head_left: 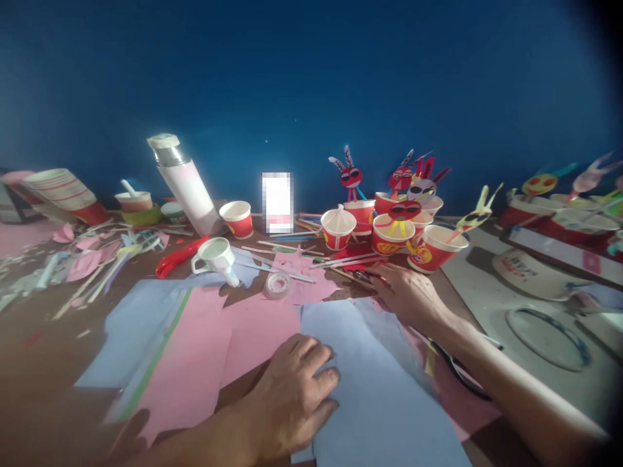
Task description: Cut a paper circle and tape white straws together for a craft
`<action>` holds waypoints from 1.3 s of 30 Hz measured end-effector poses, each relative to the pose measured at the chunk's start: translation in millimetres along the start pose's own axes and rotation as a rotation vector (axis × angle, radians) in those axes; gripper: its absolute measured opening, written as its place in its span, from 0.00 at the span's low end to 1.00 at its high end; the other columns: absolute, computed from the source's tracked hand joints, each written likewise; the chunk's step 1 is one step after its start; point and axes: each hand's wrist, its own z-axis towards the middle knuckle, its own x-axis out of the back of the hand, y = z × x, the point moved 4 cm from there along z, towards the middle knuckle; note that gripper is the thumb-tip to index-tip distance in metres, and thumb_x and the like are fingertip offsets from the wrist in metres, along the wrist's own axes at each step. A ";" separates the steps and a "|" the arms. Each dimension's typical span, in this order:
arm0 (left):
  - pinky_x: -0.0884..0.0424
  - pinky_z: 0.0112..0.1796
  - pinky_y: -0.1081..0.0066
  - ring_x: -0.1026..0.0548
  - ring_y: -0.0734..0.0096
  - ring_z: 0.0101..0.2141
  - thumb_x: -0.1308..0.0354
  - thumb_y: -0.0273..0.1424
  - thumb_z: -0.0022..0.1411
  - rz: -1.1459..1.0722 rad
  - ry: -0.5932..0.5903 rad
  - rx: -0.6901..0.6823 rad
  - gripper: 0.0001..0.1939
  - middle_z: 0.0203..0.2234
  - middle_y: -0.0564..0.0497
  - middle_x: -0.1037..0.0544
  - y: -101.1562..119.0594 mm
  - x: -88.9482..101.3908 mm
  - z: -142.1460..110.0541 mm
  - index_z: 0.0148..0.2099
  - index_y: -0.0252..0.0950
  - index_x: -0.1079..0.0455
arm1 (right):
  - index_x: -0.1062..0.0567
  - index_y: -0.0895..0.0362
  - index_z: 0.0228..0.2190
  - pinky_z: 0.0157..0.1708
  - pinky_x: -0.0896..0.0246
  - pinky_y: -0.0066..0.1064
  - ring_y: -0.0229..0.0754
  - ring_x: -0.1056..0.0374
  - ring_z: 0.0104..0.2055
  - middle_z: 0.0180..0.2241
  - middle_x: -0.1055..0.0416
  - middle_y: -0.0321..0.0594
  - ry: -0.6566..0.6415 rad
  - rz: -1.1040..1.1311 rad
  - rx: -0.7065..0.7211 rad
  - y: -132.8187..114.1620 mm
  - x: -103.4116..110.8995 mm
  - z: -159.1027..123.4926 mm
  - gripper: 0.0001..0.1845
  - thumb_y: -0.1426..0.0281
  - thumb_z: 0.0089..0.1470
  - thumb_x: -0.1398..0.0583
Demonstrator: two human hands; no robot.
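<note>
My left hand (302, 389) lies palm down on a light blue paper sheet (374, 389), fingers slightly bent and apart, nothing in them. Farther forward, my right hand (406, 288) reaches to several slim pens or pencils (363, 277) beside a piece of red paper (357, 259). Its fingers are close together at them; what they pinch is partly hidden. Pink paper (263, 324) spreads left of the blue sheet. A roll of clear tape (277, 285) stands near white paper straws (287, 269). Under my right forearm, dark-handled scissors (457, 370) show in part.
A white mug (214, 259), red-handled tool (180, 258), leaning thermos (187, 188) and paper cup (237, 219) stand behind. Red cups with paper faces (394, 227) crowd the right. Paper scraps (92, 256) and stacked cups (63, 191) lie left. A bright pixelated screen (277, 202) is near the blue wall.
</note>
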 end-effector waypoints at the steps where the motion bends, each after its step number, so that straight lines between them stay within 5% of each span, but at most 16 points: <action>1: 0.36 0.43 0.62 0.36 0.63 0.40 0.46 0.30 0.60 0.000 0.000 -0.001 0.04 0.40 0.48 0.31 -0.2 0.0 0.0 0.39 0.37 0.34 | 0.24 0.53 0.42 0.30 0.40 0.30 0.45 0.28 0.38 0.41 0.24 0.40 0.010 0.014 -0.008 2.0 0.5 0.3 0.17 0.70 0.56 0.49; 10: 0.36 0.43 0.63 0.36 0.63 0.40 0.46 0.30 0.60 0.011 0.002 -0.005 0.04 0.40 0.48 0.31 0.5 2.8 0.1 0.38 0.36 0.34 | 0.23 0.53 0.39 0.33 0.36 0.30 0.44 0.27 0.35 0.34 0.22 0.39 0.111 0.211 -0.131 26.7 1.2 5.3 0.16 0.69 0.56 0.48; 17: 0.34 0.43 0.65 0.32 0.65 0.40 0.46 0.30 0.60 -0.128 0.096 0.007 0.06 0.41 0.47 0.29 -6.8 5.7 -1.1 0.40 0.37 0.32 | 0.23 0.56 0.38 0.30 0.35 0.28 0.41 0.28 0.31 0.31 0.22 0.38 0.127 0.391 -0.107 9.4 14.8 -0.5 0.15 0.69 0.56 0.48; 22: 0.32 0.43 0.68 0.30 0.68 0.41 0.49 0.30 0.62 -0.526 0.351 0.279 0.09 0.40 0.47 0.28 -30.7 21.7 -1.9 0.45 0.37 0.33 | 0.23 0.55 0.37 0.31 0.35 0.27 0.40 0.27 0.32 0.32 0.22 0.36 0.071 0.654 0.009 -26.0 24.5 -14.1 0.12 0.69 0.55 0.46; 25: 0.31 0.38 0.70 0.29 0.69 0.37 0.46 0.35 0.61 -0.787 0.376 0.511 0.12 0.39 0.49 0.27 -39.7 21.9 -0.1 0.46 0.38 0.33 | 0.24 0.53 0.37 0.33 0.34 0.27 0.39 0.27 0.33 0.33 0.22 0.35 0.016 0.697 0.094 -50.8 26.6 -25.2 0.12 0.71 0.56 0.46; 29: 0.33 0.32 0.74 0.29 0.72 0.31 0.41 0.34 0.55 -1.053 0.345 0.616 0.11 0.32 0.50 0.25 -37.3 12.4 5.6 0.40 0.35 0.30 | 0.25 0.52 0.38 0.37 0.35 0.28 0.38 0.27 0.35 0.36 0.23 0.35 -0.050 0.713 0.189 -77.7 25.9 -39.2 0.11 0.71 0.57 0.46; 33: 0.37 0.23 0.77 0.33 0.77 0.20 0.41 0.34 0.51 -1.155 0.342 0.731 0.08 0.17 0.55 0.30 -34.7 8.4 6.7 0.29 0.33 0.31 | 0.27 0.53 0.39 0.38 0.35 0.29 0.39 0.28 0.37 0.37 0.23 0.36 -0.116 0.748 0.184 -82.3 22.2 -44.0 0.11 0.70 0.58 0.47; 39: 0.43 0.16 0.80 0.35 0.79 0.16 0.39 0.39 0.50 -1.249 0.422 0.802 0.14 0.14 0.55 0.31 -42.5 14.0 2.4 0.26 0.34 0.34 | 0.27 0.53 0.37 0.33 0.39 0.29 0.40 0.30 0.35 0.35 0.25 0.35 -0.199 0.618 0.193 -65.9 18.0 -39.5 0.12 0.64 0.49 0.38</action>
